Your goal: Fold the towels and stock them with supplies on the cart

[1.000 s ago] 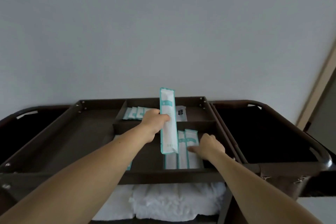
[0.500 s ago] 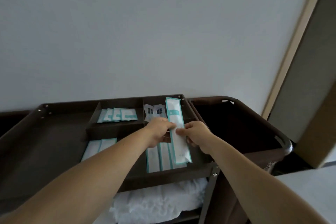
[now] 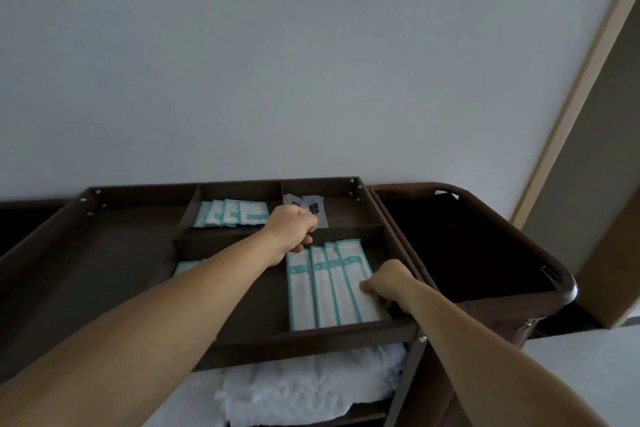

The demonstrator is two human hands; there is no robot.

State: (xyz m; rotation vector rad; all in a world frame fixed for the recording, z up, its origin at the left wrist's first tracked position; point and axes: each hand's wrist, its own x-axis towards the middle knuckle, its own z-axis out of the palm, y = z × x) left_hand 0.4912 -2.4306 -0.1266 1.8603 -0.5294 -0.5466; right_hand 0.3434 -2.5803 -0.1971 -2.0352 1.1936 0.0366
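Note:
Several long white packets with teal edges [image 3: 323, 288] lie side by side in the front right compartment of the dark brown cart tray [image 3: 311, 334]. My right hand [image 3: 389, 284] pinches the lower right edge of the rightmost packet [image 3: 356, 282], thumb on top. My left hand [image 3: 291, 232] hovers with curled fingers over the packets' far ends, and nothing shows in it. Folded white towels [image 3: 304, 388] lie on the shelf under the tray.
Small teal-and-white sachets [image 3: 232, 213] fill the rear middle compartment; small clear packets [image 3: 313, 206] lie in the rear right one. More long packets [image 3: 187, 265] peek out left of my forearm. A dark bag [image 3: 460, 246] hangs on the cart's right; a wall stands behind.
The long packet that both hands held now lies flat as the rightmost in the row. My left hand let go and drew back; my right hand slid down to the packet's lower edge.

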